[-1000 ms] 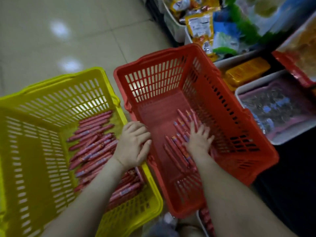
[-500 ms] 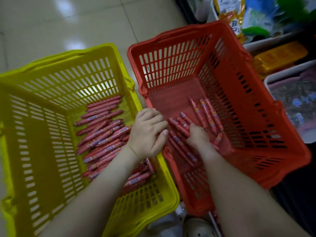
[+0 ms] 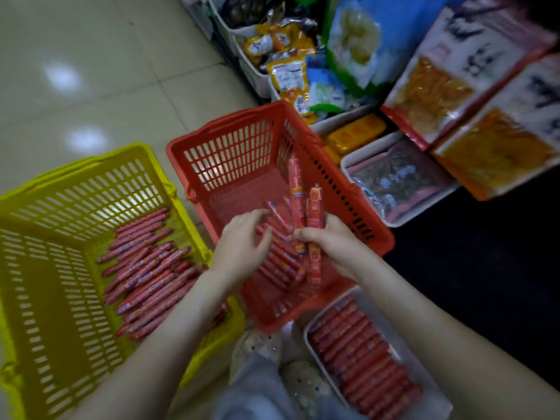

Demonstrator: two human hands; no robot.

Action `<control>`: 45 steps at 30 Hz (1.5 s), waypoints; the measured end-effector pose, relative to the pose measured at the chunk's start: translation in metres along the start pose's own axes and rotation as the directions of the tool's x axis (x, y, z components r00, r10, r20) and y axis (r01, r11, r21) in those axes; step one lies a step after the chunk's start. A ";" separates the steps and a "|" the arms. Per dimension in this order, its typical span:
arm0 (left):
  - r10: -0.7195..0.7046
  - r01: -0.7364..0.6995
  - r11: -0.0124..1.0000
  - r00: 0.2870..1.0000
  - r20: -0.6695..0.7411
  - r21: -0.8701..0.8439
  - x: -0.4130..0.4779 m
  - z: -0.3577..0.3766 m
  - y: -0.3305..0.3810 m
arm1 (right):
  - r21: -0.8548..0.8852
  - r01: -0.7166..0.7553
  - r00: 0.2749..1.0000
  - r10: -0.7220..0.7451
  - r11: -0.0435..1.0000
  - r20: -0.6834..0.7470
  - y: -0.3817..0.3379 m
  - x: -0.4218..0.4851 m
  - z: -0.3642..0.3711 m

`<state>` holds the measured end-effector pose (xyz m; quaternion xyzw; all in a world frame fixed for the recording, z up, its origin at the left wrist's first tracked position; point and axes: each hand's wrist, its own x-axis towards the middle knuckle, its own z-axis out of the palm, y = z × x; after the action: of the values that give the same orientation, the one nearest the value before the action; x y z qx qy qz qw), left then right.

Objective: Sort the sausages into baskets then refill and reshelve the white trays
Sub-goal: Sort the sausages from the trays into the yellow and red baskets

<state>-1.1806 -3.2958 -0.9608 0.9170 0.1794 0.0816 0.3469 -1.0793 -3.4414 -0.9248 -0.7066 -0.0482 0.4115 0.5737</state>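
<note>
Right hand (image 3: 331,242) raised sausages (image 3: 296,189) upright over red basket (image 3: 230,128).

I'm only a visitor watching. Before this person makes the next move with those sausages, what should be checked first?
1. Grip: ok. The right hand has its fingers curled round the raised sausages.
2. Spare hand: ok. The left hand is open beside them and holds nothing.
3. Room in the red basket: ok, much of its floor is bare.
4. Room in the yellow basket: ok, part of its floor is bare.
5. Space left in the white tray: cannot tell. It holds rows of sausages, but the forearm hides part of it.
6. Kind of sausage held: cannot tell, the labels are blurred.
</note>
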 end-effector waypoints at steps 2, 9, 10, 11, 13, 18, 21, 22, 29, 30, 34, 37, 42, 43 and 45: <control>0.092 -0.090 0.996 0.994 0.065 -0.025 -0.009 0.019 0.045 | 0.126 0.001 0.999 0.005 0.992 -0.048 0.007 -0.035 -0.028; 0.567 -0.617 0.786 0.701 0.432 -0.030 -0.062 0.126 0.092 | 0.454 -0.042 0.954 0.171 0.890 -0.246 0.103 -0.124 -0.115; 0.589 -0.673 0.739 0.614 0.526 -0.041 -0.070 0.140 0.090 | 0.494 -0.053 0.948 0.199 0.868 -0.247 0.125 -0.131 -0.120; 0.580 -0.711 0.702 0.533 0.616 -0.047 -0.078 0.155 0.084 | 0.524 -0.081 0.939 0.241 0.848 -0.245 0.147 -0.137 -0.122; 0.510 -0.738 0.674 0.429 0.746 -0.037 -0.088 0.177 0.069 | 0.524 -0.188 0.901 0.358 0.831 -0.244 0.190 -0.142 -0.124; 0.296 -0.765 0.620 0.433 0.851 0.174 -0.082 0.214 0.023 | 0.432 -0.426 0.735 0.583 0.795 -0.347 0.285 -0.122 -0.118; 0.284 -0.781 0.594 0.427 0.858 0.192 -0.081 0.232 0.002 | 0.344 -0.495 0.614 0.601 0.798 -0.511 0.310 -0.105 -0.113; 0.296 -0.787 0.585 0.430 0.853 0.194 -0.082 0.235 -0.001 | 0.289 -0.529 0.582 0.589 0.798 -0.561 0.312 -0.100 -0.112; 0.320 -0.833 0.513 0.410 0.854 0.208 -0.093 0.262 0.017 | 0.294 -0.491 0.667 0.571 0.820 -0.478 0.322 -0.094 -0.119; 0.288 -0.846 0.498 0.368 0.884 0.190 -0.095 0.267 0.021 | 0.351 -0.467 0.690 0.583 0.812 -0.430 0.320 -0.095 -0.122; 0.221 -0.873 0.475 0.239 0.945 0.110 -0.100 0.282 0.028 | 0.409 -0.375 0.714 0.541 0.832 -0.445 0.321 -0.101 -0.126; 0.217 -0.930 0.366 0.111 0.970 0.025 -0.101 0.286 0.025 | 0.434 -0.228 0.637 0.471 0.872 -0.611 0.325 -0.105 -0.125; 0.275 -0.898 0.435 0.062 0.959 -0.066 -0.094 0.283 0.017 | 0.230 -0.383 0.697 0.443 0.895 -0.564 0.329 -0.095 -0.119; 0.284 -0.894 0.446 0.085 0.955 -0.053 -0.095 0.283 0.014 | 0.147 -0.437 0.681 0.433 0.888 -0.591 0.328 -0.094 -0.118; 0.292 -0.873 0.489 0.160 0.943 -0.003 -0.098 0.283 0.011 | 0.057 -0.483 0.663 0.408 0.874 -0.628 0.330 -0.095 -0.116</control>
<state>-1.1906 -3.5127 -1.1674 0.8613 -0.4022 -0.3087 0.0330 -1.2009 -3.6935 -1.1557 -0.8235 0.2945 0.2792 0.3965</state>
